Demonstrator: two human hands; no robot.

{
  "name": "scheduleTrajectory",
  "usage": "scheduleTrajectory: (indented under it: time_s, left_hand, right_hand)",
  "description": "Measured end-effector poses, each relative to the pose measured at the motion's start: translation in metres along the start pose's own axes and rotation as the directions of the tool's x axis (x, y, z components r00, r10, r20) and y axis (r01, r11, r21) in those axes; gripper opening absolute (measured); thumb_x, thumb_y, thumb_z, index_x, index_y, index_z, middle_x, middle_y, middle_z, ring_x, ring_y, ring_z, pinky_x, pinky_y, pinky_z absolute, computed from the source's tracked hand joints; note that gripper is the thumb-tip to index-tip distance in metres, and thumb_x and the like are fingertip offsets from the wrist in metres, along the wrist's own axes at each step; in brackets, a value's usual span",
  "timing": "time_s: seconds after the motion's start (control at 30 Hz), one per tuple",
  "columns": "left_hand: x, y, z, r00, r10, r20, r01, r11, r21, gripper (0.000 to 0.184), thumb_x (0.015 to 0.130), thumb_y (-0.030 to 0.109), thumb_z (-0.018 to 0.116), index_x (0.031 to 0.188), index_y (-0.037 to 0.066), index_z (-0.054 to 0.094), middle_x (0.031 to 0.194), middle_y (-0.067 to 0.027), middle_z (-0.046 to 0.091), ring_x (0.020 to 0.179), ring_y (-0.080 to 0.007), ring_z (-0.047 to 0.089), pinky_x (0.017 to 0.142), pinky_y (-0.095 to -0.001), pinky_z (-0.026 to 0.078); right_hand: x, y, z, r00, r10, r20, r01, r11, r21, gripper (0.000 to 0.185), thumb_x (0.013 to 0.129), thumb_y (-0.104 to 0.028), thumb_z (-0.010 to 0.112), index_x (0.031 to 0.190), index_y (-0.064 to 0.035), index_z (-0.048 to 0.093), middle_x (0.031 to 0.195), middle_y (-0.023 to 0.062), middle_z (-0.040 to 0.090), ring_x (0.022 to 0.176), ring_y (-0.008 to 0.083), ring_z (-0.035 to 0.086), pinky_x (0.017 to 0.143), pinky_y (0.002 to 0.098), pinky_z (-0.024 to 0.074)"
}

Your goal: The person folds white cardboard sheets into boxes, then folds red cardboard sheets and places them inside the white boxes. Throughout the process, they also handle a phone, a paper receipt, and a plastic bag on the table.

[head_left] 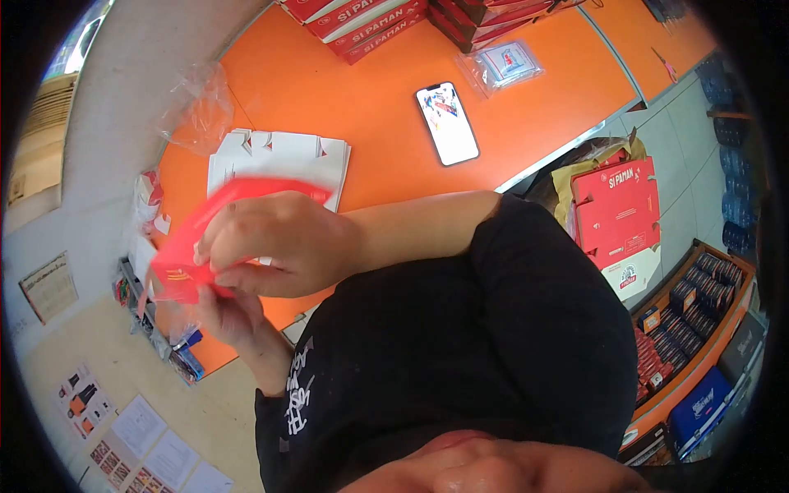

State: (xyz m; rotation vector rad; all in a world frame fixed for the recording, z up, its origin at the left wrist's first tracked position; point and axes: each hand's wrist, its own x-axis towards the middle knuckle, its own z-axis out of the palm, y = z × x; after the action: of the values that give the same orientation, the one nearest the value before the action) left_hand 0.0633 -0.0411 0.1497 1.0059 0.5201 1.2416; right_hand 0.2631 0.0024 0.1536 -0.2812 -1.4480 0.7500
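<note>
A red cardboard box piece (238, 193), partly blurred by motion, is held up over the left side of the orange table. My right hand (283, 242) is closed at its near edge, fingertips pinched together. Below that, my left hand (234, 316) grips the lower corner of the same piece with thumb and fingers. The two hands nearly touch, and part of the cardboard is hidden behind them. Under and beyond it lies a stack of flat white cardboard sheets (283, 156) with notched edges.
On the orange table (370, 107) lie a phone (446, 123), a clear plastic packet (505, 66) and a crumpled plastic bag (197, 107). Red boxes (370, 29) are stacked at the back. Flat red cardboard (616, 205) stands at the right, near a crate of small boxes (690, 300).
</note>
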Motion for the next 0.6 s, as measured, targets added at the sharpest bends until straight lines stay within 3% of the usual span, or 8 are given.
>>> scheduleTrajectory:
  time_s: [0.07,0.13,0.23,0.33,0.37,0.47,0.53,0.6]
  left_hand:
    - [0.014,-0.021,0.044,0.814,0.175,-0.554,-0.006,0.956,0.293,0.04,0.086,0.016,0.048,0.121,-0.001,0.039,0.121,-0.0129,0.046,0.109,-0.021,0.047,0.093,-0.035,0.038]
    - [0.012,-0.027,0.039,0.844,0.233,-0.484,-0.031,0.92,0.391,0.038,0.085,0.01,0.051,0.12,-0.001,0.04,0.121,-0.0128,0.046,0.109,-0.0223,0.048,0.094,-0.0336,0.038]
    - [0.02,-0.033,0.052,0.828,0.49,-0.274,-0.109,0.62,0.777,0.037,0.083,-0.001,0.053,0.117,-0.004,0.04,0.117,-0.0148,0.048,0.104,-0.0249,0.051,0.088,-0.0357,0.044]
    - [0.012,-0.004,0.038,0.76,0.396,-0.516,0.165,0.651,0.741,0.032,0.081,-0.003,0.055,0.111,-0.007,0.044,0.11,-0.015,0.052,0.095,-0.0236,0.056,0.078,-0.0336,0.05]
    - [0.023,-0.002,0.05,0.827,0.436,-0.356,-0.085,0.722,0.687,0.027,0.08,-0.004,0.055,0.106,-0.009,0.047,0.104,-0.0149,0.055,0.088,-0.0223,0.058,0.07,-0.0296,0.052]
    - [0.032,-0.02,0.045,0.833,0.508,-0.216,-0.13,0.561,0.817,0.027,0.081,-0.003,0.053,0.107,-0.009,0.047,0.104,-0.0161,0.054,0.089,-0.0231,0.058,0.072,-0.0302,0.051]
    - [0.032,-0.025,0.045,0.829,0.492,-0.267,-0.098,0.597,0.796,0.03,0.082,-0.002,0.052,0.11,-0.009,0.044,0.106,-0.018,0.053,0.09,-0.0239,0.057,0.074,-0.032,0.052]
    - [0.03,-0.024,0.045,0.874,0.401,-0.274,-0.183,0.795,0.579,0.03,0.082,-0.002,0.052,0.11,-0.009,0.044,0.106,-0.0178,0.054,0.091,-0.0243,0.057,0.074,-0.0329,0.052]
  right_hand:
    - [0.0,0.003,0.001,0.993,-0.063,-0.102,0.06,0.997,-0.041,0.011,0.072,-0.014,0.064,0.079,-0.0086,0.058,0.087,0.0045,0.061,0.082,0.0208,0.061,0.069,0.0314,0.0506]
    - [-0.002,0.005,-0.001,0.998,-0.042,0.036,0.049,0.971,-0.234,0.011,0.072,-0.011,0.066,0.08,-0.0077,0.058,0.089,0.0065,0.061,0.088,0.0227,0.06,0.076,0.0321,0.0504]
    - [-0.003,0.018,-0.009,0.995,0.008,0.102,0.012,0.981,-0.193,0.012,0.071,-0.009,0.066,0.08,-0.0077,0.058,0.089,0.0067,0.061,0.094,0.0246,0.06,0.078,0.0323,0.0509]
    - [-0.002,0.033,-0.022,0.971,-0.118,0.208,0.111,0.993,0.044,0.013,0.07,-0.01,0.067,0.079,-0.0072,0.058,0.09,0.0067,0.061,0.099,0.026,0.058,0.076,0.0318,0.0517]
    - [-0.002,0.032,-0.021,0.971,-0.117,0.211,0.11,0.993,0.045,0.013,0.07,-0.01,0.067,0.079,-0.0072,0.058,0.09,0.0067,0.061,0.099,0.026,0.058,0.076,0.0318,0.0517]
    - [-0.003,0.028,-0.009,0.985,-0.134,0.113,0.144,0.985,-0.09,0.012,0.071,-0.01,0.066,0.077,-0.0062,0.057,0.09,0.0064,0.061,0.099,0.0265,0.058,0.074,0.0313,0.0522]
    - [-0.005,0.032,-0.001,0.996,-0.086,-0.02,0.081,0.978,-0.192,0.011,0.072,-0.01,0.066,0.076,-0.0069,0.056,0.092,0.0061,0.061,0.1,0.0264,0.058,0.074,0.0317,0.0519]
    - [0.0,0.038,-0.008,0.99,-0.132,0.055,0.141,0.966,-0.218,0.012,0.072,-0.012,0.066,0.076,-0.0071,0.056,0.092,0.0062,0.061,0.1,0.0261,0.057,0.074,0.0326,0.0513]
